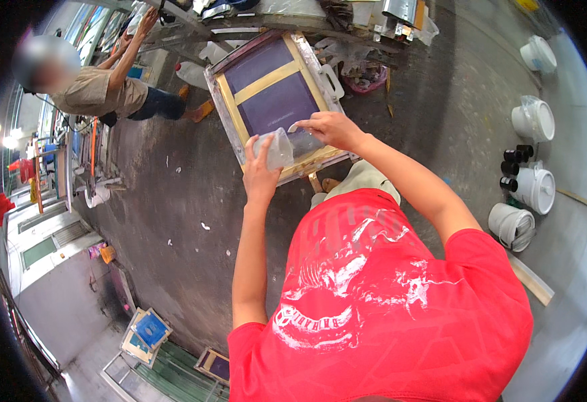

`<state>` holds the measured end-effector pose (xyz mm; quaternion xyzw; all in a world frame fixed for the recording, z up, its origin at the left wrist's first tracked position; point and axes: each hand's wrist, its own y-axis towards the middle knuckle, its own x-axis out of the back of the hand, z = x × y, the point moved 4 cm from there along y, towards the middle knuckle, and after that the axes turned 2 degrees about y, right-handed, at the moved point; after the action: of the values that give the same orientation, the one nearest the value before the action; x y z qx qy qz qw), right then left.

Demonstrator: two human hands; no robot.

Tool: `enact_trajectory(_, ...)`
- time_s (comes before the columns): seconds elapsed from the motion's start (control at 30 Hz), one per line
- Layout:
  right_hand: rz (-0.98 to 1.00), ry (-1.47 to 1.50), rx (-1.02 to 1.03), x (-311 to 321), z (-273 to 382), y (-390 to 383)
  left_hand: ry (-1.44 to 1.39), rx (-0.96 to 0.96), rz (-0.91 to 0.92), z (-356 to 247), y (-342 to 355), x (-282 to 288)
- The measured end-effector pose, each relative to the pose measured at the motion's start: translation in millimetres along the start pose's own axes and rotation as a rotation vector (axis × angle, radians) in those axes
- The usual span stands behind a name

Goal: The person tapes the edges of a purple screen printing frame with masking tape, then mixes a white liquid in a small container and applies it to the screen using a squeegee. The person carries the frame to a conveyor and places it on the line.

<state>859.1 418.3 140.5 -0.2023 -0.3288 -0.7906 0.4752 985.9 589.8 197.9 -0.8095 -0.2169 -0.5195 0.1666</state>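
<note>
My left hand (258, 171) grips a clear plastic cup (276, 149), tilted over the near end of a wooden screen-printing frame (229, 100) with purple mesh (281, 104). My right hand (330, 127) is at the cup's mouth, its fingers pinched on a small thin thing that I cannot make out. The frame leans against a cluttered workbench (273, 27). I wear a red printed shirt.
White buckets (533, 119) and small black bottles (513, 164) stand on the floor at the right. Another person (105, 90) in a tan shirt works at a table at the upper left. More frames (147, 331) lie at the lower left. A wooden strip (529, 278) lies at the right.
</note>
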Motion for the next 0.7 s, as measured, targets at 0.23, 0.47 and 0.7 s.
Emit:
enact_trajectory(0.23,0.247,-0.172,0.281,-26.1,7.0,14.7,-0.421,0.056,-0.139,53.6,-8.7,-22.4)
enact_trajectory(0.47,0.364,-0.193,0.376,10.3,38.1,19.5,-0.452,0.198,-0.326,76.6,-19.8,-47.6)
enact_trajectory(0.7,0.259,-0.015,0.176,4.4,39.7,73.3,-0.842,0.339,-0.320,64.3,-32.8,-81.3)
